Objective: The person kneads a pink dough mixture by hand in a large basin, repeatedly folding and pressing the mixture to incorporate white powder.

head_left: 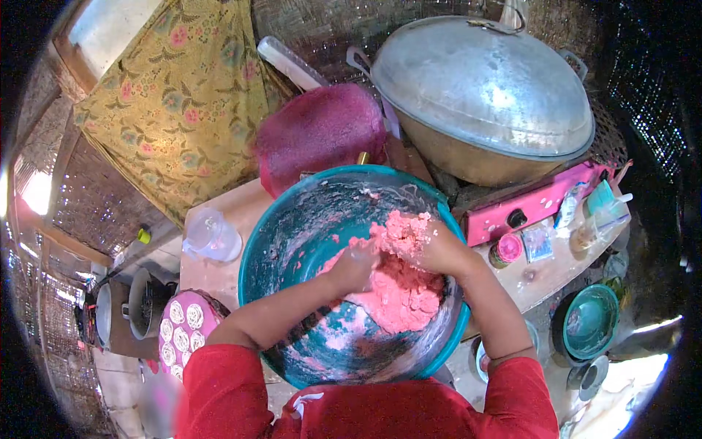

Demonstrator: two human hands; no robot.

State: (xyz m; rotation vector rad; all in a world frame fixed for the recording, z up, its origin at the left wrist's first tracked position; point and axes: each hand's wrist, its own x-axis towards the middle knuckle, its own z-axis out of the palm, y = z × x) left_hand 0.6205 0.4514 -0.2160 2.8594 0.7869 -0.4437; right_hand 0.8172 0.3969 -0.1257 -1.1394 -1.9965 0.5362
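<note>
A large teal basin [246, 274] stands in front of me, its inner wall smeared with pale flour and pink crumbs. In it lies a lumpy mass of pink dough [406, 300], heaped toward the right. My left hand [354, 269] is closed against the dough's left side, its fingertips partly hidden. On the far right side of the mass, my right hand [441, 250] grips a crumbly raised clump, with pink bits stuck to its fingers.
Behind the basin are a maroon cloth [322, 132] and a big lidded metal pot [482, 88] by a pink stove [504, 212]. A clear plastic jug [212, 234] stands left. Right are a small pink tub [506, 250] and a green bowl [591, 322].
</note>
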